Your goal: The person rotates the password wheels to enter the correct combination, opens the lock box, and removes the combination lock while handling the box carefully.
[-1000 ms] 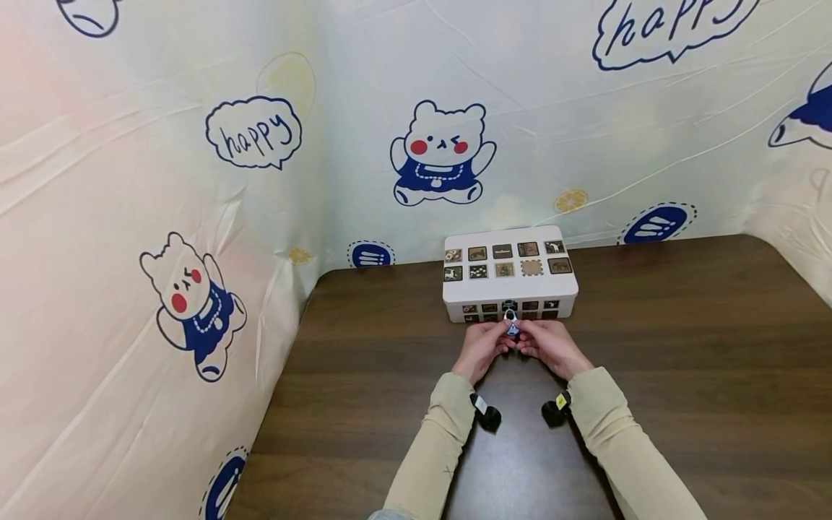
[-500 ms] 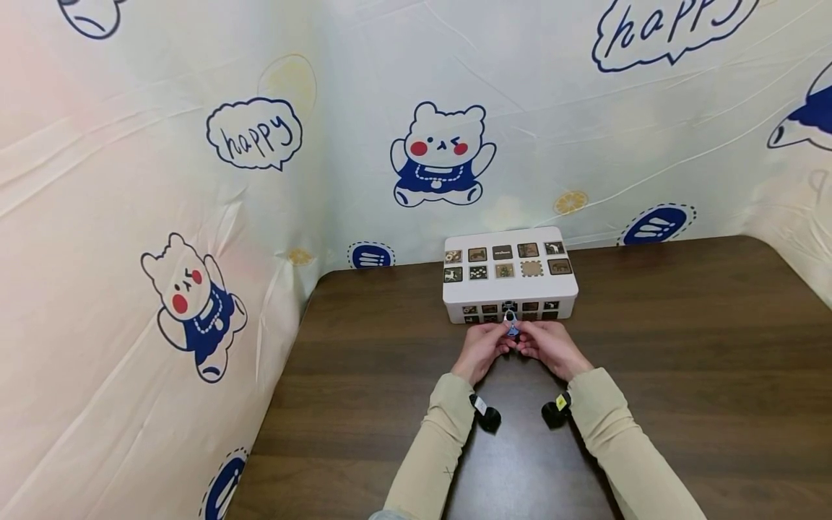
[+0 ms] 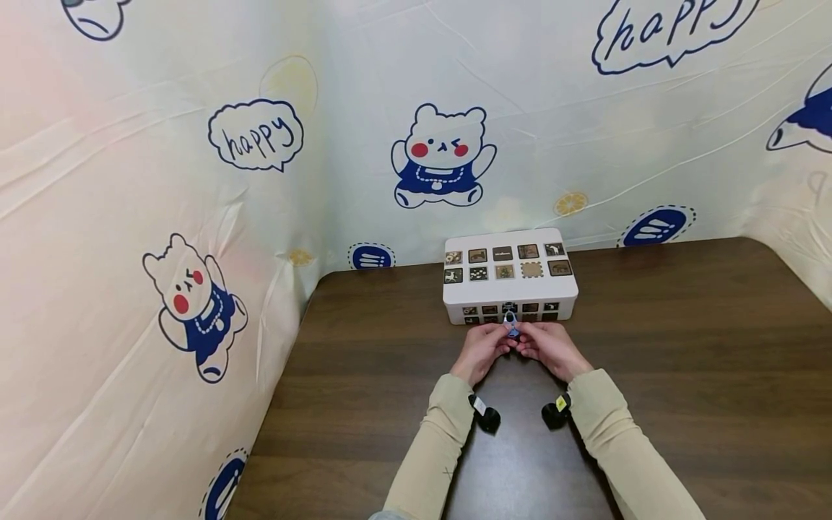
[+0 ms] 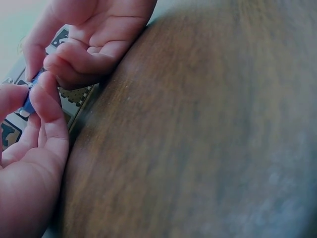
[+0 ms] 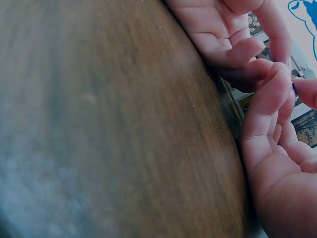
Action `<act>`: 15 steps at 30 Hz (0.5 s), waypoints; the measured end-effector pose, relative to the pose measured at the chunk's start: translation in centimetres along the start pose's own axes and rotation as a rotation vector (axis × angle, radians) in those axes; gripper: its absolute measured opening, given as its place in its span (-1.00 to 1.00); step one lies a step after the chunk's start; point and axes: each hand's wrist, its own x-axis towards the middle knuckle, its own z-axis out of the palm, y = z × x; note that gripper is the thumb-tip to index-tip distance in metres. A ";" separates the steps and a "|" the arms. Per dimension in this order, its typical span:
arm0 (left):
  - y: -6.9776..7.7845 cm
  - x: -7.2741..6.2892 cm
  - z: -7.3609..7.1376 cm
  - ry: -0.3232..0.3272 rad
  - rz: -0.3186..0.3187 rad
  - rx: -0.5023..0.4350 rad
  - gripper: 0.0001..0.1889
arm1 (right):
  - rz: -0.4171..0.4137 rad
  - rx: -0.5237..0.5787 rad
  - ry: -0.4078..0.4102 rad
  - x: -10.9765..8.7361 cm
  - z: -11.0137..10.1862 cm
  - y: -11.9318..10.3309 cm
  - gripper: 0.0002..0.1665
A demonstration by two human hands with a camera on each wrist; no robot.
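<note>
A small blue padlock (image 3: 512,331) with a metal shackle is at the front latch of a white box (image 3: 474,291). My left hand (image 3: 479,351) pinches the padlock's body from the left, thumb on top. From the right, my right hand (image 3: 551,348) pinches it in the same way. Fingers of both hands meet below the lock. In the left wrist view the blue padlock body (image 4: 28,103) shows between the fingertips. The right wrist view leaves it mostly hidden behind fingers. Whether the shackle passes through the latch is too small to tell.
The box carries dark square pictures on its lid and front. It stands near the back edge of a brown wooden table (image 3: 364,375). Behind and at the left hangs a pale curtain (image 3: 364,166) printed with bears. A small black camera sits on each wrist.
The padlock has turned slightly between the fingertips, and more of its blue body shows. Both hands and the box keep their places.
</note>
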 end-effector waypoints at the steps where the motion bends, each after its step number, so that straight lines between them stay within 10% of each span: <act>1: 0.0 0.0 0.0 -0.002 -0.001 0.003 -0.85 | 0.002 -0.001 0.002 0.0 0.0 0.0 -0.83; 15: -0.1 0.1 -0.2 -0.013 -0.002 -0.013 -0.84 | -0.043 -0.010 -0.038 -0.1 -0.1 0.2 -0.84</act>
